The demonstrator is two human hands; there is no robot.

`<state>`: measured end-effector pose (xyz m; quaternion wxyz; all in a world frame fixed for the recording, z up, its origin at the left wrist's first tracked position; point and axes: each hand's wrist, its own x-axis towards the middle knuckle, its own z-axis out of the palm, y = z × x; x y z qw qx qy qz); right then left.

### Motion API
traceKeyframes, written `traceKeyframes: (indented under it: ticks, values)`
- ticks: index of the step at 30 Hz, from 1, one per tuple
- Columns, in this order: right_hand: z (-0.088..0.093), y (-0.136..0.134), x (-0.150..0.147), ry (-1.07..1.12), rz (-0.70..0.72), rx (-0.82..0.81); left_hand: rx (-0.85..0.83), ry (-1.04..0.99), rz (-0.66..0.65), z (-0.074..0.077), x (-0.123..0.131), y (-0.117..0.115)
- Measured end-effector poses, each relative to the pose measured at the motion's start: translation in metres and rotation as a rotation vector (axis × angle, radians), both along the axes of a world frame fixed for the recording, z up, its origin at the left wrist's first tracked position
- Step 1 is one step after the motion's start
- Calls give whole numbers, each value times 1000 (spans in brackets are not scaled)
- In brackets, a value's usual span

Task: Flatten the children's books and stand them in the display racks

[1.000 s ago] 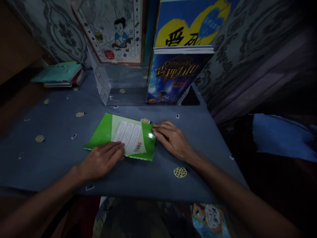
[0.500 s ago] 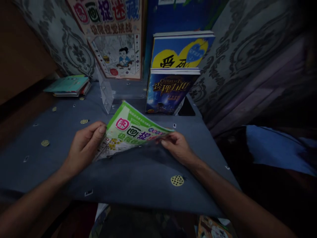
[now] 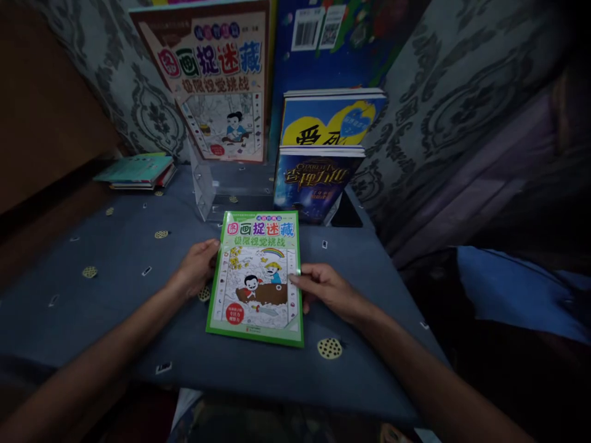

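A thin green-bordered picture book (image 3: 256, 283) is held upright over the table, its front cover facing me. My left hand (image 3: 199, 266) grips its left edge, the fingertips hidden behind the book. On the opposite edge, my right hand (image 3: 325, 287) pinches the book with the thumb in front and the fingers behind. Just beyond it stands a clear acrylic book stand (image 3: 217, 203). A brown-bordered picture book (image 3: 224, 92) with a similar cover leans in the stand's upper tier.
Dark blue novels (image 3: 314, 181) stand at the stand's right, before yellow-and-blue books (image 3: 295, 114) and a tall blue book (image 3: 295, 64). Some stacked books (image 3: 138, 172) lie at the back left. A patterned cloth (image 3: 115, 307) covers the table. Blue fabric (image 3: 517, 295) hangs at right.
The green book was tilted and bent between my hands; now it faces me flat and straight. Both hands have shifted slightly, the left one rightward. The view has tipped up a little.
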<state>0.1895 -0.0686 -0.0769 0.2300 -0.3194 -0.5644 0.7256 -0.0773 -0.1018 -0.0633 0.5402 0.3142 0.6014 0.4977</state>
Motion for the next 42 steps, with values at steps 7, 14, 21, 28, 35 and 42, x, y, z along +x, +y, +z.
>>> traceKeyframes:
  ticks: [7,14,21,28,35,42]
  values:
    - [-11,7,2,-300,17,19,89,815,-358,-6,-31,7]
    - [-3,12,-5,-607,-196,764,414,1409,-461,-10,-34,23]
    - [-3,23,-98,-471,80,1164,575,1389,-431,-38,-39,29]
    - [-25,46,-107,-624,127,1120,639,1385,-428,-42,-41,31]
    - [-41,65,-31,-637,-53,1099,596,1375,-450,-39,-40,30]
    - [-46,80,-16,-422,-139,975,579,1389,-473,-35,-39,29]
